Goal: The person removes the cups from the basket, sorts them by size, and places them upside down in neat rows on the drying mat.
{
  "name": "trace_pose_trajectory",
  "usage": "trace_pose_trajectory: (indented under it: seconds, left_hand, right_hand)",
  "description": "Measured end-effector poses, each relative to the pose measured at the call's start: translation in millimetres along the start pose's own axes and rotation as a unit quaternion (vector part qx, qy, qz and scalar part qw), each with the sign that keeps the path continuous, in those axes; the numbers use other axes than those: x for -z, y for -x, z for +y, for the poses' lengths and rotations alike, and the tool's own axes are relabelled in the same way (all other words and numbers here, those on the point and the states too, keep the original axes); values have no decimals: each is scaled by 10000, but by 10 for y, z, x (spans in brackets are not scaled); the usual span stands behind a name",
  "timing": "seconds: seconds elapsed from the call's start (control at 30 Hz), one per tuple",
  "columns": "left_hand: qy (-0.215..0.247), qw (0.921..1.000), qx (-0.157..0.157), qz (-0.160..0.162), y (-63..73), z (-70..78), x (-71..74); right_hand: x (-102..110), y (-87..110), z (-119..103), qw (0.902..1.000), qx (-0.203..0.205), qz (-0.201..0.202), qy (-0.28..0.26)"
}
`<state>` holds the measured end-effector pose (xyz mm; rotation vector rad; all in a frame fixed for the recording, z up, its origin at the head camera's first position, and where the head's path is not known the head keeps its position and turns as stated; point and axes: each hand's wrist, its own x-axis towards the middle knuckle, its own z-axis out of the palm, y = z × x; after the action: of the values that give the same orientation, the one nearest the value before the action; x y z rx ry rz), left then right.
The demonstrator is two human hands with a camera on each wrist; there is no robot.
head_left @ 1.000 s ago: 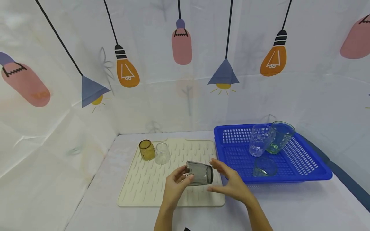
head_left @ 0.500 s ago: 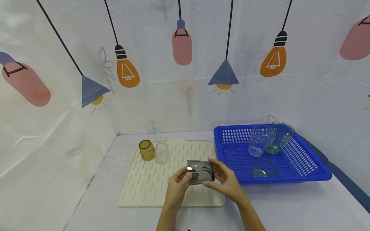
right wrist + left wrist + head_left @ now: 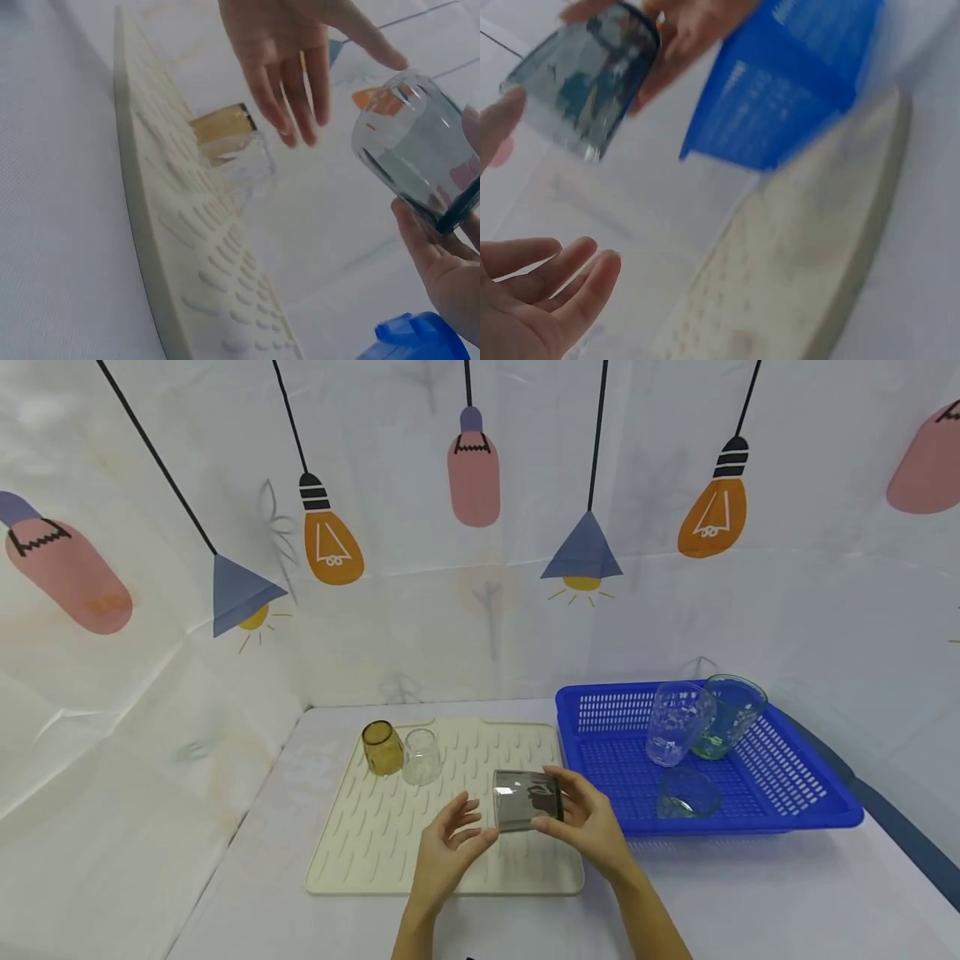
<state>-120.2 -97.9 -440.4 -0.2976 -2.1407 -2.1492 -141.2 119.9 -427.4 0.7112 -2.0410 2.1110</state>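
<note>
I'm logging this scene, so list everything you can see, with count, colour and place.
grey glass: one, smoky grey, held on its side above the mat's near right part.
amber glass: one, amber, upside down at the mat's far left.
clear glass: one, clear, upside down beside the amber glass.
drying mat: one, cream, ridged, on the table.
basket: one, blue, right of the mat.
glasses in basket: three, clear, greenish and bluish.
table: one, white.
backdrop: one, white, printed lamps.
left hand: open, beside the grey glass.
right hand: grips the grey glass.

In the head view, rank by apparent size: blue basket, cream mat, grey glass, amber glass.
1. blue basket and cream mat: look alike, unranked.
2. grey glass, gripped by the right hand; nearer the camera.
3. amber glass.
</note>
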Motion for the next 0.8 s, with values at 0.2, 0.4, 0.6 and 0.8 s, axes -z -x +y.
trace_pose_trajectory:
  seconds: [0.2, 0.4, 0.6, 0.8]
  left_hand:
    - [-2046, 9718, -521, 1048, 134, -154, 346]
    - [-3694, 9102, -750, 1718, 308, -288, 754]
    - [-4528, 8620, -599, 2198, 467, -344, 1105]
    - [-4921, 8455, 658, 1965, 570, -372, 1383]
  right_hand:
    - [24, -17, -2, 9991, -286, 304, 13]
    - [6, -35, 6, 9974, -613, 361, 95]
    - [-35, -72, 21, 9975, -592, 382, 92]
    - [-94, -149, 48, 9973, -563, 456, 100]
